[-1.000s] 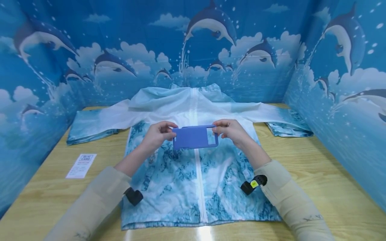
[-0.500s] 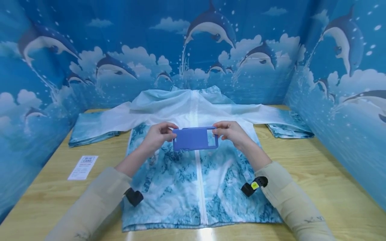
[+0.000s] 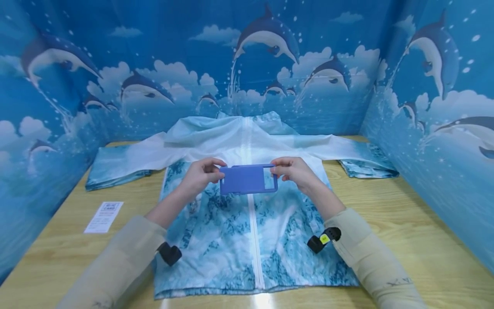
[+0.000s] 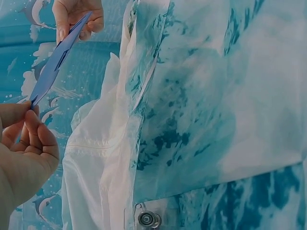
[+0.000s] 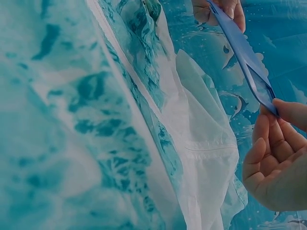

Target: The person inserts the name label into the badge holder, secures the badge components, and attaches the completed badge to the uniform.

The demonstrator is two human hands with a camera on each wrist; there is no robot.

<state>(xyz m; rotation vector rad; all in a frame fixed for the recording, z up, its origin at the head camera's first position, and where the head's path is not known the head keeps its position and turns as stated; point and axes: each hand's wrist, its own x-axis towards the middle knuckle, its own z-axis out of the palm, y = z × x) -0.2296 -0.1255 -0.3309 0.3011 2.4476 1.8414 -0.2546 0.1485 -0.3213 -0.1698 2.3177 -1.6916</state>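
Observation:
A blue-purple phone case (image 3: 243,179) with a wide camera cutout at its right end is held up level above a jacket. My left hand (image 3: 200,175) pinches its left end between thumb and fingers. At the other end, beside the cutout, my right hand (image 3: 294,172) pinches the frame. Both wrist views show the case (image 4: 53,64) (image 5: 244,57) nearly edge-on, stretched between the two hands. Beneath lies the white and teal zip jacket (image 3: 216,249), spread face up with its sleeves out to the sides and their ends folded.
A white printed card (image 3: 103,217) lies on the wooden table (image 3: 409,231) left of the jacket. Blue dolphin-print curtains (image 3: 185,51) close in the back and both sides. A black wrist strap with a yellow-green patch (image 3: 324,238) sits on the right forearm.
Both hands keep the same grip on the phone case. The whole scene shifts only slightly in the head view; nothing is let go or picked up.

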